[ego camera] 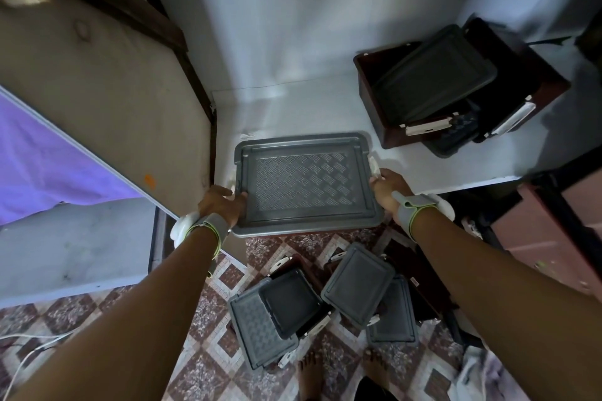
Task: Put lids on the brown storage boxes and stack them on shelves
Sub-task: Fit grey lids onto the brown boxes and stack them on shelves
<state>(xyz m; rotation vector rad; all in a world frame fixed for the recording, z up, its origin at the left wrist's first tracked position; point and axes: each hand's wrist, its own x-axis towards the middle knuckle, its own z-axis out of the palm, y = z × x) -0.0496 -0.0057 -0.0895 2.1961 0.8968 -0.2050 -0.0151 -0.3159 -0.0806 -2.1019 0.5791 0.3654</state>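
Both hands on a lidded box at the shelf's front edge, near its left corner. Left hand (219, 205) clamped on the left end of the gray lid (308, 182), fingers curled under the rim beside a pale latch. Right hand (387, 189) gripping the right end, fingertips closed around the white latch (374, 169) there. Gray straps with white pods on both wrists. Lid lying flat, woven pattern up, its near edge jutting past the white shelf (293, 107); box body beneath hidden from view.

Over at the shelf's back right: an open brown box (378, 107), a dark lid (433, 81) tilted inside it, white latches showing at its front. More dark boxes bunched just behind and beside it, too murky to count.

Down on the patterned floor (130, 319), below the shelf edge: a jumble of gray lids (358, 285) and brown boxes, overlapping, some tilted, white latches poking out. One lid (257, 325) lying pattern-up at the left of the pile, another dark one leaning across it. Bare feet (309, 371) just below the pile.

Left of the shelf: a beige panel in a dark wooden frame, a purple cloth (49, 166) below it. White cable on the floor at the far left.
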